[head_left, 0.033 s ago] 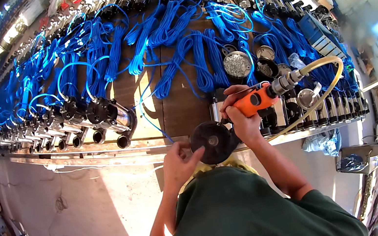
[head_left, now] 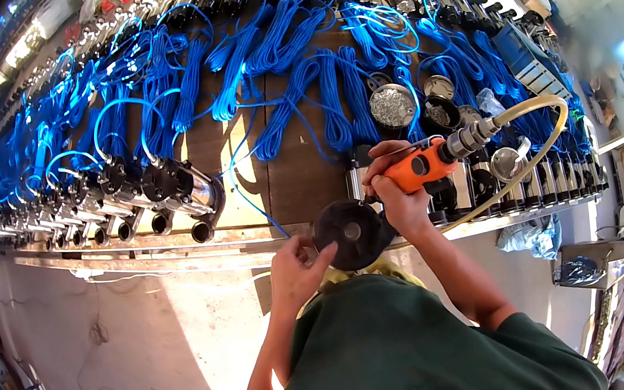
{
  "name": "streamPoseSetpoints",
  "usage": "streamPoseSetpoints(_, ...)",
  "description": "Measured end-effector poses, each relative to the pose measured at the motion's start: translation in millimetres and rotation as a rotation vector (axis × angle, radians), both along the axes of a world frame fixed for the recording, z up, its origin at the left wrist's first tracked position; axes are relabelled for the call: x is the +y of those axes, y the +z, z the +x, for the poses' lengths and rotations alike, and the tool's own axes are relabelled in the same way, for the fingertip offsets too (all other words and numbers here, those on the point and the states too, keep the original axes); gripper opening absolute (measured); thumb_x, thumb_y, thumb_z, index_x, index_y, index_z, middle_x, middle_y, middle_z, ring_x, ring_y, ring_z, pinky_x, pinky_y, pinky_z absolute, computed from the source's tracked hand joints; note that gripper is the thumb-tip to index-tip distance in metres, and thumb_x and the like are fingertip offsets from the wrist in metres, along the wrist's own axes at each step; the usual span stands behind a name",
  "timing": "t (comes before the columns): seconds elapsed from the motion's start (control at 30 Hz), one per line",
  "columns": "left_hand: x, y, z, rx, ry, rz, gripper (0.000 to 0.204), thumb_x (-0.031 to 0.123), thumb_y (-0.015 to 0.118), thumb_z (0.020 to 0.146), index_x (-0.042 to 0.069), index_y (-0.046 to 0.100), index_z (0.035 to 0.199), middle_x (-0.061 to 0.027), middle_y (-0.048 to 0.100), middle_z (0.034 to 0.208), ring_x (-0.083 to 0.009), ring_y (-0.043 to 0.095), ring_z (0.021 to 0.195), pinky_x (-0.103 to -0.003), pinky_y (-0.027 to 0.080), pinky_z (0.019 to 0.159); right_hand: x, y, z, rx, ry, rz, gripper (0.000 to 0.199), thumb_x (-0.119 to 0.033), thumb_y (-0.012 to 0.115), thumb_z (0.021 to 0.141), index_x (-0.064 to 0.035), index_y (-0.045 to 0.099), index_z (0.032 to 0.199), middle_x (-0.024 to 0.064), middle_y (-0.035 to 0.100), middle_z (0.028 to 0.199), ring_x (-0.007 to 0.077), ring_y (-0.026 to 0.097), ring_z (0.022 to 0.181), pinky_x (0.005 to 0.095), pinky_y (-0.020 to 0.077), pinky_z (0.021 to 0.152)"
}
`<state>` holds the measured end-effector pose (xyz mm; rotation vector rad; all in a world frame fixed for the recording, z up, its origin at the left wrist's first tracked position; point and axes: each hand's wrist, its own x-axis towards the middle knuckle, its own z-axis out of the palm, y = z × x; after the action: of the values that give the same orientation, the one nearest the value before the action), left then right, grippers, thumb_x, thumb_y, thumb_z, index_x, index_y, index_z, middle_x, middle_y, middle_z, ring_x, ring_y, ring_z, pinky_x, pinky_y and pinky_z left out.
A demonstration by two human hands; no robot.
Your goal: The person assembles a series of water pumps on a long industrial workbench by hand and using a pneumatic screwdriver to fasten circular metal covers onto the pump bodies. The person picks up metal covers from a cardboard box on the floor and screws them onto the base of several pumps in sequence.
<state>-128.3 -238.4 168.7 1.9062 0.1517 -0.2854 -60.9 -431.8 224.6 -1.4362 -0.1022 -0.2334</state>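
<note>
My right hand (head_left: 401, 193) is wrapped round an orange air screwdriver (head_left: 418, 168), its metal coupling joined to a yellowish hose (head_left: 530, 104). The tool lies nearly level, with its working end down by the upper right rim of a black round pump end (head_left: 348, 234). That end faces me at the table's front edge, a round boss at its centre. At its left rim is my left hand (head_left: 297, 273), fingers curled and thumb against the black part. A silvery pump body (head_left: 354, 182) shows just behind it. The tool's exact contact point is hidden.
Bundled blue cables (head_left: 284, 122) cover much of the table. Steel pumps (head_left: 181, 190) line its front left edge, with more along the back. A cup of small metal pieces (head_left: 392, 106) stands behind the tool, near a blue crate (head_left: 527, 59). The hose arcs over the right side.
</note>
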Motion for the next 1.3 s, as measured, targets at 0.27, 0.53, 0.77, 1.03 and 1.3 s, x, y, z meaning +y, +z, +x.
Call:
streamPoseSetpoints(0.27, -10.8, -11.5, -6.3, 0.036, 0.12, -0.211, 0.032, 0.025, 0.077, 0.076, -0.004, 0.064, 0.078, 0.0012, 0.052, 0.057, -0.0048, 0.042, 0.053, -0.023, 0.033, 0.049, -0.2, -11.4, 1.8, -0.026, 0.059, -0.05, 0.033, 0.007, 0.05, 0.076, 0.0, 0.048, 0.108, 0.0071, 0.058, 0.076, 0.0127, 0.055, 0.063, 0.0259, 0.0492, 0.06)
streamPoseSetpoints(0.53, -8.1, -22.3, -15.6, 0.317, 0.497, -0.713, 0.023, 0.015, 0.063, 0.087, -0.001, 0.057, 0.104, -0.0037, 0.057, 0.076, -0.0084, 0.05, 0.066, -0.022, 0.04, 0.057, -4.2, 21.6, -9.9, 0.004, 0.011, 0.081, 0.04, 0.008, 0.048, 0.072, 0.0046, 0.047, 0.111, 0.0102, 0.057, 0.071, 0.013, 0.052, 0.056, 0.0262, 0.0475, 0.057)
streamPoseSetpoints(0.77, 5.7, -17.7, -36.0, 0.292, 0.646, -1.192, 0.02, 0.005, 0.048, 0.095, -0.003, 0.05, 0.114, -0.016, 0.063, 0.1, -0.0231, 0.061, 0.08, -0.033, 0.054, 0.076, 3.4, 21.8, -28.5, -0.07, 0.108, 0.307, 0.038, 0.007, 0.046, 0.068, 0.0042, 0.046, 0.106, 0.0117, 0.054, 0.068, 0.0167, 0.05, 0.052, 0.0315, 0.0461, 0.054)
streamPoseSetpoints(1.03, -15.9, 24.1, -41.7, 0.205, 0.288, -1.263, 0.022, 0.022, 0.045, 0.1, 0.003, 0.055, 0.105, -0.017, 0.066, 0.088, -0.0162, 0.054, 0.057, -0.023, 0.038, 0.045, 23.6, 40.6, -43.7, -0.119, 0.301, 0.617, 0.042, 0.011, 0.041, 0.068, -0.0005, 0.043, 0.108, 0.0115, 0.055, 0.067, 0.018, 0.05, 0.053, 0.0351, 0.0465, 0.059)
streamPoseSetpoints(1.3, -27.0, 25.2, -42.3, 0.26, 0.31, -1.298, 0.021, 0.022, 0.049, 0.099, 0.004, 0.058, 0.098, -0.0121, 0.065, 0.08, -0.0111, 0.048, 0.051, -0.019, 0.034, 0.04, 26.6, 38.2, -47.4, -0.091, 0.332, 0.625, 0.043, 0.011, 0.041, 0.067, -0.0011, 0.043, 0.108, 0.0117, 0.055, 0.067, 0.0178, 0.05, 0.053, 0.0354, 0.0464, 0.06)
